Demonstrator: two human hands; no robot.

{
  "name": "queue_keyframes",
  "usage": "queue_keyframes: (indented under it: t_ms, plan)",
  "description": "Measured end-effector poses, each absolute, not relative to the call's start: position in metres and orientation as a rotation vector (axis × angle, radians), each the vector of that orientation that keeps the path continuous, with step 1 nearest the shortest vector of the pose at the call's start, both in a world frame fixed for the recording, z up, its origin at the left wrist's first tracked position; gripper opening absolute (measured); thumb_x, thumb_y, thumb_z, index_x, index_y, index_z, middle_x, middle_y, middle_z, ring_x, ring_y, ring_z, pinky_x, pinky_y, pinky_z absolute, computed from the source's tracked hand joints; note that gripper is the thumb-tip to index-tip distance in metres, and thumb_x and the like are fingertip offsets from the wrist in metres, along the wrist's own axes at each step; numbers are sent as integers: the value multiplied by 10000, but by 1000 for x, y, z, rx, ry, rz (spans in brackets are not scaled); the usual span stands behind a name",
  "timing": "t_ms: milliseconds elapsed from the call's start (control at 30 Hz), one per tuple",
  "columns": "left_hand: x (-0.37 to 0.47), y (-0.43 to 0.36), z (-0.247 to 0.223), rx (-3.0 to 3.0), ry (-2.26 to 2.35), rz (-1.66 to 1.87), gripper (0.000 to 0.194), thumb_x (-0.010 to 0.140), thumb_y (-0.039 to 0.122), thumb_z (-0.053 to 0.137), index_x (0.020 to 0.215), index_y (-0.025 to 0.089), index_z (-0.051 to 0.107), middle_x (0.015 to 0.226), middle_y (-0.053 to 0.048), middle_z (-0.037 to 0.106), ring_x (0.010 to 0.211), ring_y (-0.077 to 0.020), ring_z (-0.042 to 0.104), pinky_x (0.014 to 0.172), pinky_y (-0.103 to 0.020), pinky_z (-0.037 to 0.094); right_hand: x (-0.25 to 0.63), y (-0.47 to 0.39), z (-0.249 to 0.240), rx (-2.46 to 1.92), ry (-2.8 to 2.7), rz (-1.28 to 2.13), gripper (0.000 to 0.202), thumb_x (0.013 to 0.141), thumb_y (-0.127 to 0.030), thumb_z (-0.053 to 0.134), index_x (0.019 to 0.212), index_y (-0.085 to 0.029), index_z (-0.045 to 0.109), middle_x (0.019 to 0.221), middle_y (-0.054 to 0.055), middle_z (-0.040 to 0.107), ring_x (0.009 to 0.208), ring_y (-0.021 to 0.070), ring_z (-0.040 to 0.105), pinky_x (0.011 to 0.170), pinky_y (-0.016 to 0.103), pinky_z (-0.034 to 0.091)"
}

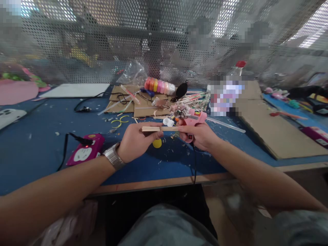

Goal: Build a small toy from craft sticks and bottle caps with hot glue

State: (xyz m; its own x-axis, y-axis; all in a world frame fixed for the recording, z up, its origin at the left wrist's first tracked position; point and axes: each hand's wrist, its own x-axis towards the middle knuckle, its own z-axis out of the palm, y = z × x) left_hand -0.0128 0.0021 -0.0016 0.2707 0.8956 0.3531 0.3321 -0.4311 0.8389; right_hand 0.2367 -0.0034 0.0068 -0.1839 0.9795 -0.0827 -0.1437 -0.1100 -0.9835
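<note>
1. Grey-green cloth (164,227) over the person's lap sits at the bottom centre of the frame, with bare forearms reaching up from both lower corners.
2. Left hand (138,139), just left of centre, wears a silver watch (114,156). Its thumb and fingers pinch a small bundle of pale wooden sticks (150,129), leaving no gap.
3. Those sticks lie roughly level across the middle of the frame, bridging the two hands.
4. Right hand (203,135), right of centre, has its thumb against the sticks' right end. Its fingers are curled around a pink glue gun (195,119), whose black cable (195,165) hangs over the table edge.
5. Just above the sticks are small white round pieces (168,122); below them, a yellow disc (157,143) rests on the blue tabletop (169,167).
6. Left of centre, a magenta power strip (99,140) has a black plug (85,140) in it.
7. Upper centre holds cardboard (147,111) and a row of coloured pots (160,85); a red-capped bottle (238,70) stands at upper right.
</note>
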Motion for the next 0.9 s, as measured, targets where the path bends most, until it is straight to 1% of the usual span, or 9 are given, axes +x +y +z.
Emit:
queue_keyframes:
  t_ms: [67, 200, 300, 433, 600, 700, 767, 833, 900]
  plan:
    - [-12, 2, -2, 1907, 1076, 1147, 292, 922, 416, 883, 1139, 224, 916, 996, -74, 906, 901, -291, 862, 826, -408, 709, 236, -4, 8, -1074, -1182, 1475, 353, 652, -368, 943, 823, -215, 675, 552, -43, 585, 475, 114, 498, 465, 264, 270]
    - [-11, 3, -2, 2021, 1019, 1176, 163, 950, 366, 857, 1017, 230, 918, 1125, -80, 901, 927, -264, 845, 826, -381, 677, 235, -5, 9, -1097, -1185, 1475, 360, 647, -368, 944, 828, -215, 673, 551, -42, 579, 483, 117, 504, 474, 265, 279]
    - [-12, 3, -1, 2087, 1018, 1157, 153, 965, 355, 843, 1009, 227, 915, 1152, -85, 898, 948, -261, 839, 819, -373, 653, 235, -5, 9, -1091, -1190, 1490, 364, 655, -363, 950, 825, -220, 662, 554, -45, 562, 492, 119, 498, 480, 271, 287]
    - [-12, 4, 0, 2116, 994, 1133, 155, 986, 352, 821, 971, 224, 907, 1158, -89, 894, 989, -270, 831, 858, -381, 634, 236, -5, 9, -1051, -1175, 1484, 365, 641, -326, 963, 828, -216, 669, 581, -43, 570, 503, 112, 492, 492, 280, 327]
    - [-12, 2, 2, 2114, 979, 1126, 167, 985, 387, 828, 1023, 247, 910, 1114, -76, 886, 908, -258, 804, 827, -376, 610, 236, -4, 10, -1026, -1134, 1491, 413, 580, -316, 1012, 806, -207, 685, 611, -42, 591, 480, 98, 483, 470, 276, 332]
    - [-12, 1, 3, 2072, 924, 1116, 186, 1001, 385, 802, 932, 235, 888, 1063, -86, 867, 1046, -291, 820, 859, -365, 612, 236, -4, 9, -1023, -1124, 1490, 425, 581, -334, 1027, 807, -207, 690, 599, -47, 581, 472, 101, 486, 462, 279, 338]
    - [-12, 1, 3, 2054, 898, 1111, 220, 1016, 385, 780, 894, 228, 875, 1024, -95, 847, 1137, -311, 815, 878, -360, 613, 237, -4, 9, -1036, -1122, 1506, 432, 581, -332, 1031, 814, -209, 688, 586, -48, 575, 467, 105, 488, 447, 273, 299]
    - [-12, 2, 3, 2076, 904, 1120, 217, 1023, 387, 770, 936, 228, 889, 1032, -98, 829, 1101, -296, 809, 880, -358, 613, 237, -4, 9, -1047, -1111, 1524, 435, 575, -321, 1030, 818, -210, 687, 578, -48, 574, 463, 108, 492, 438, 269, 274]
    - [-12, 2, 4, 2114, 911, 1148, 205, 1015, 392, 776, 1026, 236, 909, 1091, -99, 814, 1027, -263, 789, 879, -352, 614, 237, -4, 10, -1051, -1094, 1538, 432, 569, -302, 1026, 818, -208, 687, 577, -49, 578, 465, 109, 501, 441, 266, 297]
